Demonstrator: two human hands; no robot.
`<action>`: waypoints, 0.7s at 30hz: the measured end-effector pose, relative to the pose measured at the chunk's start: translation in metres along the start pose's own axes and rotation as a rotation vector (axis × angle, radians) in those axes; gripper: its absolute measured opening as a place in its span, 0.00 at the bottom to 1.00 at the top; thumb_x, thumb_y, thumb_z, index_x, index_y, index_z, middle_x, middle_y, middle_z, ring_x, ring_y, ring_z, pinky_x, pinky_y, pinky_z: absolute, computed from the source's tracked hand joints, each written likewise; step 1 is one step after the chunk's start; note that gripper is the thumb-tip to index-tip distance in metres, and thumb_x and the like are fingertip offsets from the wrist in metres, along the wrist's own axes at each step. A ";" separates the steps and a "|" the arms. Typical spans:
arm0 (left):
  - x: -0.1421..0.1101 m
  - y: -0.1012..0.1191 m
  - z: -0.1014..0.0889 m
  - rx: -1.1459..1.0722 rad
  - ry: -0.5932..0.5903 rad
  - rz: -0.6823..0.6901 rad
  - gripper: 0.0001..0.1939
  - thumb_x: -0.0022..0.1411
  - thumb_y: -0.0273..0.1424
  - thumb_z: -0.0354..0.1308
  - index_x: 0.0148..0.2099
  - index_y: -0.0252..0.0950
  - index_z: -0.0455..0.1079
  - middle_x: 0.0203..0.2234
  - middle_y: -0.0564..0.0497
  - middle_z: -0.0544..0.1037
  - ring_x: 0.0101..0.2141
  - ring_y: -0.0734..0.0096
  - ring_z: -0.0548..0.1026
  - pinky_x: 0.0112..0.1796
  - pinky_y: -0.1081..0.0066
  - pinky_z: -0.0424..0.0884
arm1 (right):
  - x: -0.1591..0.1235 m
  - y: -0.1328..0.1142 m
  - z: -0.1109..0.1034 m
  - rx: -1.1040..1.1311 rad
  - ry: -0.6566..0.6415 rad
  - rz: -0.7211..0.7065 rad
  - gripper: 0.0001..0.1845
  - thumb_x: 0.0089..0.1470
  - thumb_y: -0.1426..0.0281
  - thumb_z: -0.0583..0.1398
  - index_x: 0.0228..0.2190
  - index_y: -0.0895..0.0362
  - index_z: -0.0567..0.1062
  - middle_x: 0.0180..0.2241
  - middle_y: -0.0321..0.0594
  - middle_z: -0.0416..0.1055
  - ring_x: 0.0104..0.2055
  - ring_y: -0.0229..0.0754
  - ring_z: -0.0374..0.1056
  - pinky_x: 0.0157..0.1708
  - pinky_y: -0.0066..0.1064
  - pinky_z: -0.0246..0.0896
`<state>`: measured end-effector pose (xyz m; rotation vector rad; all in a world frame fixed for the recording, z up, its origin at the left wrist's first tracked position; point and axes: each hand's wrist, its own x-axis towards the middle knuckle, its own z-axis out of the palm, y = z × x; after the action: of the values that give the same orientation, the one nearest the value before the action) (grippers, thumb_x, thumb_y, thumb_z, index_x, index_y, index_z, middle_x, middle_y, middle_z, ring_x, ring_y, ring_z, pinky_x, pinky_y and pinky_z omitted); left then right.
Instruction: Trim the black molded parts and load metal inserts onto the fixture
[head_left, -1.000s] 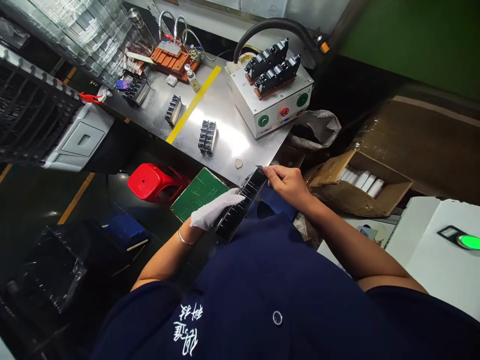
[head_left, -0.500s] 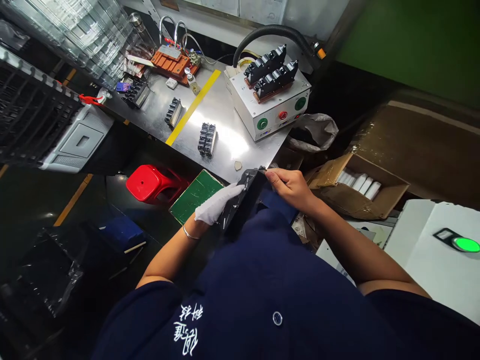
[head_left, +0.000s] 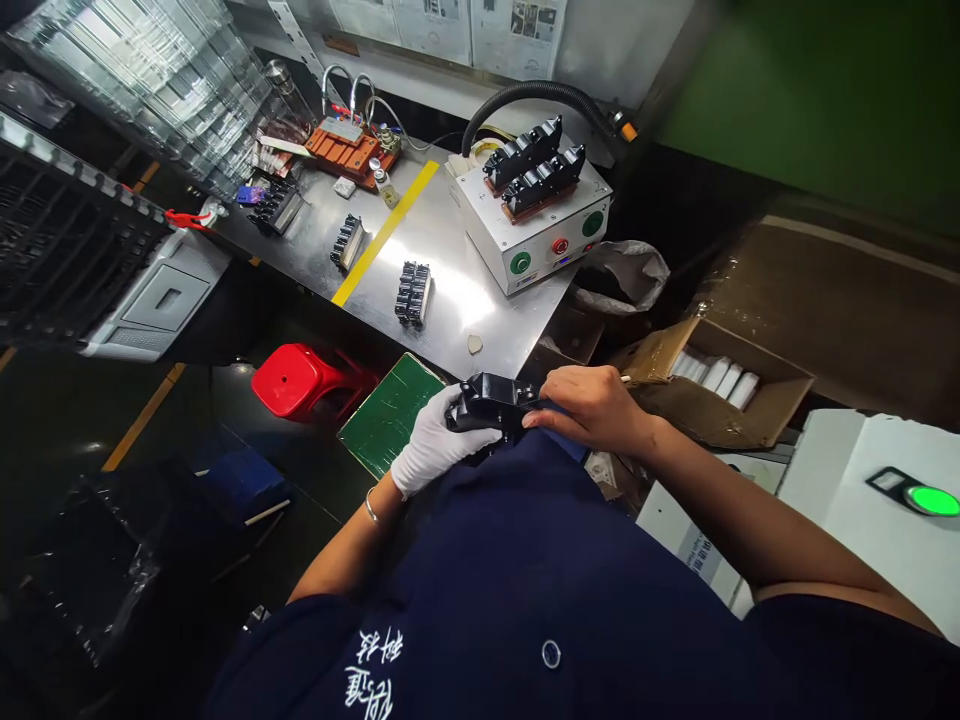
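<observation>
My left hand (head_left: 435, 445), in a white glove, grips a black moulded plastic part (head_left: 491, 398) in front of my chest, just off the table's front corner. My bare right hand (head_left: 592, 408) is closed at the part's right end, thumb below and fingers curled above. A slim tool seems to be in its grip: a short pale tip (head_left: 625, 379) sticks out behind the knuckles, and a dark flat piece shows by the thumb. The fingers hide most of it, so its kind is unclear.
The metal table (head_left: 495, 325) bears several black parts (head_left: 413, 292) and a small pale chip (head_left: 474, 344). A white control box (head_left: 536, 240) carries two more black parts. A red stool (head_left: 285, 382) stands left of a green board (head_left: 390, 410); an open carton (head_left: 739, 400) sits right.
The black part has turned from steeply slanted to nearly level, its moulded side now showing. My left hand has wrapped further round it. My right hand has moved slightly down and right.
</observation>
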<state>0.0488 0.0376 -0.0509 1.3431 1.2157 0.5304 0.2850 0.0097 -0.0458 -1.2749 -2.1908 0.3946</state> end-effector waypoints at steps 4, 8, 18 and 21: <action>0.000 0.002 -0.002 0.017 -0.007 0.009 0.31 0.42 0.38 0.73 0.49 0.35 0.70 0.41 0.48 0.79 0.42 0.62 0.76 0.46 0.64 0.72 | 0.002 -0.002 -0.004 0.011 0.042 -0.064 0.26 0.60 0.52 0.56 0.17 0.56 0.67 0.17 0.35 0.62 0.21 0.34 0.57 0.23 0.30 0.46; 0.001 0.004 -0.005 -0.011 -0.029 -0.001 0.32 0.42 0.37 0.73 0.50 0.35 0.70 0.42 0.48 0.79 0.43 0.61 0.76 0.47 0.63 0.72 | 0.004 -0.003 -0.005 0.024 0.046 -0.037 0.26 0.60 0.52 0.55 0.19 0.56 0.68 0.18 0.35 0.62 0.22 0.35 0.57 0.24 0.30 0.46; -0.001 -0.004 -0.005 0.060 0.051 0.079 0.29 0.43 0.37 0.73 0.48 0.36 0.71 0.41 0.48 0.79 0.42 0.61 0.76 0.48 0.61 0.71 | 0.009 -0.003 -0.005 -0.015 0.006 -0.069 0.28 0.62 0.53 0.53 0.17 0.56 0.65 0.17 0.34 0.61 0.21 0.35 0.55 0.23 0.30 0.46; -0.003 -0.005 -0.007 0.080 0.047 0.093 0.28 0.44 0.38 0.72 0.48 0.37 0.71 0.41 0.49 0.79 0.41 0.62 0.76 0.48 0.61 0.71 | 0.011 -0.004 -0.006 -0.044 0.036 -0.074 0.27 0.61 0.52 0.54 0.18 0.56 0.67 0.18 0.35 0.61 0.22 0.35 0.55 0.24 0.30 0.47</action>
<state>0.0405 0.0370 -0.0530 1.4676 1.2286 0.5871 0.2816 0.0168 -0.0355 -1.2103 -2.2205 0.2933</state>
